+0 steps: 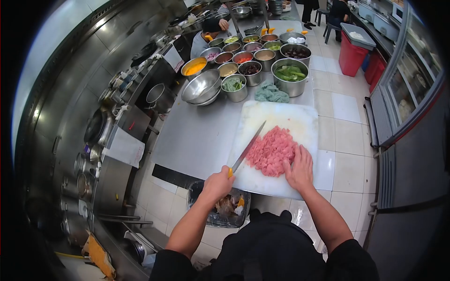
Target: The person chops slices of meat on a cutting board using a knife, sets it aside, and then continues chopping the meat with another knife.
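Observation:
My left hand [218, 183] is closed around the yellow handle of a kitchen knife [248, 146]. The blade points away from me and lies along the left side of a heap of diced pink raw meat [273, 151]. Under the meat is a thick white cutting board [262, 112] at the front of the steel table. My right hand [300, 167] rests against the heap's right edge, its fingers stretched out and holding nothing. The palm side of both hands is hidden from view.
Behind the board stand a green cloth [272, 92], a pot of green vegetables [290, 77], stacked metal bowls [201, 88] and several ingredient pots. A bin with scraps [227, 206] sits below the table's front edge. Another person's hand [223, 24] shows at the far end.

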Tool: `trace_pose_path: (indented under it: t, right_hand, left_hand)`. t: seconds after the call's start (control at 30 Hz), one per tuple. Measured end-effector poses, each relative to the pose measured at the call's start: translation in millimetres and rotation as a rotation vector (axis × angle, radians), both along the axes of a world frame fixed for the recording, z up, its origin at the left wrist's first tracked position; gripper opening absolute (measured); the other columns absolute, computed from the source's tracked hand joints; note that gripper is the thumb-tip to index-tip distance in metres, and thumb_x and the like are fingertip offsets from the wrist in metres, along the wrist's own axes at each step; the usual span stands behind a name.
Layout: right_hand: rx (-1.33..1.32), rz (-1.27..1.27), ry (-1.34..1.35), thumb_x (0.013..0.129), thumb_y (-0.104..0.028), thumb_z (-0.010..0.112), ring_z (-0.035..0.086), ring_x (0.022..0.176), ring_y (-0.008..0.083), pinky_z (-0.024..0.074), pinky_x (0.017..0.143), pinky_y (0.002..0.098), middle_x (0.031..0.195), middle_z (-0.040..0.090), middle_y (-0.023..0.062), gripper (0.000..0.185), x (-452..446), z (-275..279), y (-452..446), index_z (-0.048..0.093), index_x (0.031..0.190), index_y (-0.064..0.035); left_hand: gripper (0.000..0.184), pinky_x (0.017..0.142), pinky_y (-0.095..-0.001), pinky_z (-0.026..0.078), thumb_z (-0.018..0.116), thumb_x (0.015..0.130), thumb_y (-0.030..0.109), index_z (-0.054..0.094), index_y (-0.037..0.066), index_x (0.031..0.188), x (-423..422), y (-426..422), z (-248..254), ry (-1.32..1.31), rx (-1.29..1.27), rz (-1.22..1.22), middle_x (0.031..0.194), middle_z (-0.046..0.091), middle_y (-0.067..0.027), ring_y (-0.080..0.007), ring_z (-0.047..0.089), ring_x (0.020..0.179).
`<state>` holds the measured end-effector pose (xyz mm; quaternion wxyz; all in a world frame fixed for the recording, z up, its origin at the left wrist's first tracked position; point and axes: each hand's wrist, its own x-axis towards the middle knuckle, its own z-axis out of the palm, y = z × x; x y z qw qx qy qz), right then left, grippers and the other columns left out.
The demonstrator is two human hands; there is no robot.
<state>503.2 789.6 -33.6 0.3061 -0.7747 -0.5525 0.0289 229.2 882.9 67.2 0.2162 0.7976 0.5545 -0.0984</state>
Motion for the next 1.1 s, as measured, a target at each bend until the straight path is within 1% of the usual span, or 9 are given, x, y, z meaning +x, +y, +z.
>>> trace_pose_path:
  t: [0.2, 0.3, 0.43, 0.5, 0.63, 0.7, 0.8, 0.9, 1.1]
  right_hand:
    - [0.003, -0.013, 0.005, 0.095, -0.039, 0.06, 0.033, 0.14, 0.0453, 0.0224, 0.119, 0.0528, 0.151, 0.037, 0.0292, 0.076, 0, 1, 1, 0.031, 0.152, 0.0024]
    - [-0.016, -0.013, 0.011, 0.095, -0.04, 0.06, 0.033, 0.139, 0.0454, 0.0221, 0.119, 0.0526, 0.151, 0.037, 0.0291, 0.076, -2, 3, 1, 0.031, 0.152, 0.0022]
    - [-0.012, -0.012, 0.015, 0.095, -0.04, 0.06, 0.033, 0.14, 0.045, 0.0219, 0.119, 0.0525, 0.151, 0.037, 0.0288, 0.076, 0, 3, 1, 0.032, 0.152, 0.0019]
    - [-0.013, -0.015, 0.006, 0.095, -0.04, 0.06, 0.033, 0.14, 0.0449, 0.022, 0.119, 0.0526, 0.151, 0.037, 0.0288, 0.075, -1, 2, 1, 0.032, 0.152, 0.0017]
    - [-0.012, -0.006, -0.001, 0.095, -0.04, 0.06, 0.033, 0.14, 0.0449, 0.0224, 0.119, 0.0527, 0.15, 0.037, 0.0289, 0.076, -2, 2, -1, 0.032, 0.152, 0.0017]
    - [-0.001, -0.009, -0.005, 0.095, -0.039, 0.061, 0.033, 0.14, 0.0449, 0.0227, 0.119, 0.0528, 0.15, 0.038, 0.0289, 0.076, -1, 2, 1, 0.032, 0.152, 0.0016]
    - [-0.013, -0.008, 0.001, 0.095, -0.04, 0.061, 0.033, 0.14, 0.0444, 0.0227, 0.119, 0.0527, 0.15, 0.038, 0.0288, 0.077, -2, 4, 1, 0.032, 0.152, 0.0019]
    - [-0.003, -0.006, -0.009, 0.094, -0.039, 0.062, 0.033, 0.14, 0.0444, 0.0226, 0.119, 0.0526, 0.15, 0.038, 0.0287, 0.077, -1, 2, 2, 0.032, 0.151, 0.0024]
    - [-0.022, -0.007, -0.015, 0.095, -0.04, 0.061, 0.033, 0.141, 0.0443, 0.0223, 0.12, 0.0526, 0.151, 0.037, 0.0282, 0.076, -1, 2, 1, 0.033, 0.151, 0.0027]
  left_hand:
    - [0.037, 0.083, -0.0574, 0.051, 0.055, 0.101, 0.034, 0.046, 0.002, 0.115, -3, 5, -4, 0.034, -0.028, -0.026, 0.094, 0.07, -0.0293, -0.0486, 0.067, 0.093]
    - [0.036, 0.083, -0.0571, 0.051, 0.055, 0.101, 0.034, 0.046, 0.002, 0.115, -1, 0, 7, -0.011, 0.016, 0.033, 0.095, 0.07, -0.0291, -0.0483, 0.067, 0.093]
    - [0.036, 0.084, -0.0562, 0.051, 0.055, 0.1, 0.034, 0.046, 0.003, 0.116, 1, 5, -10, 0.032, -0.031, -0.016, 0.096, 0.07, -0.0288, -0.0473, 0.068, 0.095]
    - [0.036, 0.085, -0.0555, 0.051, 0.056, 0.1, 0.034, 0.047, 0.003, 0.116, 4, 1, 10, 0.015, -0.023, -0.006, 0.097, 0.071, -0.0286, -0.0466, 0.068, 0.097]
    - [0.037, 0.085, -0.0558, 0.051, 0.055, 0.1, 0.034, 0.047, 0.003, 0.116, -3, 1, -12, 0.035, -0.036, -0.027, 0.096, 0.071, -0.0278, -0.0464, 0.068, 0.096]
    - [0.037, 0.085, -0.0558, 0.051, 0.055, 0.1, 0.035, 0.047, 0.003, 0.116, -1, 5, 1, 0.035, -0.018, -0.048, 0.095, 0.071, -0.0274, -0.0463, 0.068, 0.095]
    - [0.036, 0.084, -0.056, 0.052, 0.055, 0.1, 0.035, 0.048, 0.003, 0.115, 2, 0, -3, -0.018, 0.022, 0.016, 0.094, 0.071, -0.0267, -0.0462, 0.068, 0.094]
    - [0.034, 0.082, -0.0564, 0.052, 0.055, 0.1, 0.034, 0.049, 0.003, 0.113, -2, 7, -6, 0.028, 0.006, -0.042, 0.094, 0.071, -0.0264, -0.0461, 0.068, 0.093]
    - [0.029, 0.078, -0.0573, 0.052, 0.053, 0.099, 0.03, 0.05, 0.005, 0.112, -18, 28, -13, 0.031, 0.187, -0.016, 0.09, 0.071, -0.0246, -0.0456, 0.069, 0.088]
